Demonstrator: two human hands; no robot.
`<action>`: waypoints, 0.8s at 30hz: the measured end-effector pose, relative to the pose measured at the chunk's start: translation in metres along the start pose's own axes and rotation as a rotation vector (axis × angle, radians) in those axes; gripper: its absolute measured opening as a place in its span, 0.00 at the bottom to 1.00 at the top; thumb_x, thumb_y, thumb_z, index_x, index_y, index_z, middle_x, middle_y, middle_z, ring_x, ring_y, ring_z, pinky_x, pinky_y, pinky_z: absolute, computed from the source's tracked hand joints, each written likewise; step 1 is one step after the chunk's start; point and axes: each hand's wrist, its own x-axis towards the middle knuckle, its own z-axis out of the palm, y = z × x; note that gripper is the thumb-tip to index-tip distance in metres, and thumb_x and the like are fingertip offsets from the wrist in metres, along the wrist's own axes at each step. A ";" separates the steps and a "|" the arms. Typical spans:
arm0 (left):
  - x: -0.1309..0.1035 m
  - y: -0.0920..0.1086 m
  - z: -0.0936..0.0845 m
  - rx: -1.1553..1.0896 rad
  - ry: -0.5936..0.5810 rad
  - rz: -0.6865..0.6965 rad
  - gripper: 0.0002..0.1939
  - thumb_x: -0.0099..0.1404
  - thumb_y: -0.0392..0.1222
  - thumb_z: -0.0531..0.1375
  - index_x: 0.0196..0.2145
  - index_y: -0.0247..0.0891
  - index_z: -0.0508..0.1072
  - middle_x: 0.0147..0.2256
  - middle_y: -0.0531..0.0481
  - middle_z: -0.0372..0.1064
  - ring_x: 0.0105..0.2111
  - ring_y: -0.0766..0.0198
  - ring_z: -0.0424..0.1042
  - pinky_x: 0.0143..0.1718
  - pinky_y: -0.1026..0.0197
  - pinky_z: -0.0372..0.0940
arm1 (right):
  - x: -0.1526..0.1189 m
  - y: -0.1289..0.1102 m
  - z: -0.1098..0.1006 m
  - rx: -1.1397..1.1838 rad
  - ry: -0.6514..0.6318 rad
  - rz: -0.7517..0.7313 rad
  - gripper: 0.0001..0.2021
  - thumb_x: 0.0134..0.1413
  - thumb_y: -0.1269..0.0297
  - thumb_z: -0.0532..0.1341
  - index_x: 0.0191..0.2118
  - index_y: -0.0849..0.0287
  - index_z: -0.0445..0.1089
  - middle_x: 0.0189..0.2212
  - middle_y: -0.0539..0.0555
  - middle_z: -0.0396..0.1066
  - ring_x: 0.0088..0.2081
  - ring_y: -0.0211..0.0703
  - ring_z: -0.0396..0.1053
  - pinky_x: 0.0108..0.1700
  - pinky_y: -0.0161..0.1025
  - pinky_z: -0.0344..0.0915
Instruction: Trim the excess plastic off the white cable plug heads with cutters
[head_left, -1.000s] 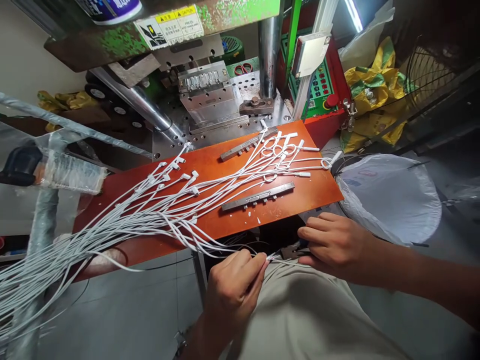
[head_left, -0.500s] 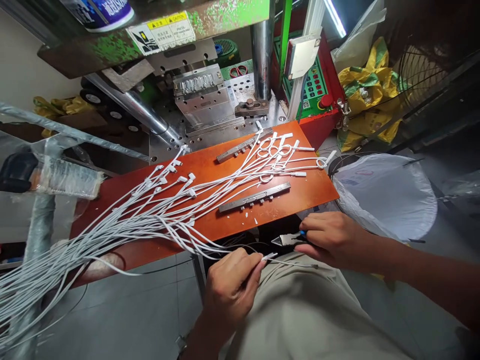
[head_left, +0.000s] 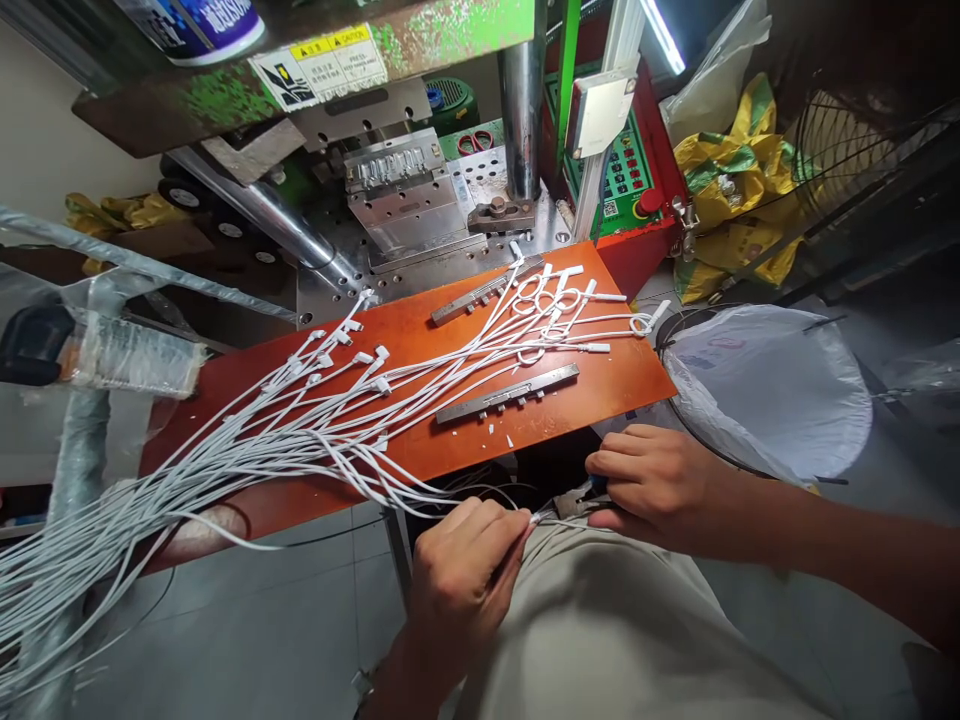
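A white cable end sits just off the orange board's near edge, pinched in our closed left hand; our right hand curls round pliers, tips just beside it. We judge this end unfinished; which white cables on the board are done, we cannot tell.

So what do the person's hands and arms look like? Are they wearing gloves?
No gloves: the left hand and right hand are both bare. No sleeve shows on the left arm or the right arm. A shiny bit, maybe a watch or bracelet, peeks out by the left wrist, but it's too small to tell.
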 end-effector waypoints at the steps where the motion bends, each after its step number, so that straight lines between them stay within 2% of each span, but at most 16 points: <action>1: -0.001 0.000 0.001 0.011 0.023 0.009 0.14 0.72 0.25 0.64 0.49 0.42 0.78 0.30 0.51 0.75 0.28 0.61 0.70 0.33 0.58 0.64 | 0.000 0.000 0.000 -0.002 -0.010 0.001 0.28 0.84 0.56 0.55 0.25 0.56 0.67 0.32 0.54 0.72 0.33 0.44 0.62 0.37 0.45 0.53; 3: -0.001 0.002 0.001 0.024 0.041 0.024 0.14 0.72 0.24 0.64 0.49 0.41 0.78 0.30 0.51 0.75 0.29 0.61 0.70 0.33 0.59 0.64 | -0.001 0.001 0.000 -0.007 -0.021 -0.003 0.28 0.83 0.55 0.56 0.25 0.56 0.67 0.32 0.54 0.72 0.33 0.44 0.61 0.37 0.45 0.52; 8: 0.001 0.002 -0.004 0.035 -0.029 0.053 0.13 0.72 0.23 0.65 0.49 0.37 0.78 0.31 0.50 0.76 0.30 0.62 0.70 0.33 0.60 0.66 | -0.002 0.002 0.001 -0.014 -0.010 -0.037 0.28 0.83 0.56 0.56 0.25 0.57 0.66 0.32 0.54 0.71 0.33 0.44 0.60 0.37 0.45 0.51; 12: 0.001 -0.002 -0.001 0.035 0.015 0.075 0.11 0.73 0.25 0.64 0.48 0.38 0.78 0.30 0.51 0.75 0.28 0.63 0.68 0.31 0.60 0.64 | -0.002 0.001 0.000 -0.027 -0.013 -0.059 0.26 0.83 0.59 0.56 0.26 0.57 0.67 0.33 0.55 0.71 0.33 0.44 0.61 0.37 0.45 0.52; 18: 0.002 -0.003 0.004 0.050 0.039 0.092 0.10 0.74 0.26 0.64 0.47 0.38 0.78 0.29 0.51 0.74 0.27 0.63 0.68 0.30 0.61 0.65 | -0.004 0.006 0.006 0.007 0.000 -0.049 0.25 0.82 0.61 0.57 0.25 0.56 0.67 0.28 0.52 0.70 0.29 0.43 0.59 0.33 0.45 0.51; 21: 0.000 -0.003 0.005 0.084 0.071 0.103 0.09 0.74 0.27 0.64 0.47 0.39 0.78 0.28 0.52 0.74 0.27 0.64 0.69 0.30 0.60 0.66 | -0.008 0.012 0.009 0.080 0.044 0.045 0.24 0.81 0.59 0.59 0.27 0.57 0.70 0.30 0.54 0.73 0.30 0.43 0.64 0.34 0.43 0.55; 24: -0.002 -0.004 0.008 0.090 0.073 0.096 0.10 0.75 0.28 0.64 0.48 0.40 0.80 0.28 0.51 0.76 0.26 0.63 0.71 0.30 0.60 0.66 | -0.007 0.010 0.010 0.327 0.066 0.242 0.20 0.79 0.56 0.63 0.32 0.58 0.73 0.37 0.57 0.78 0.34 0.42 0.71 0.37 0.39 0.62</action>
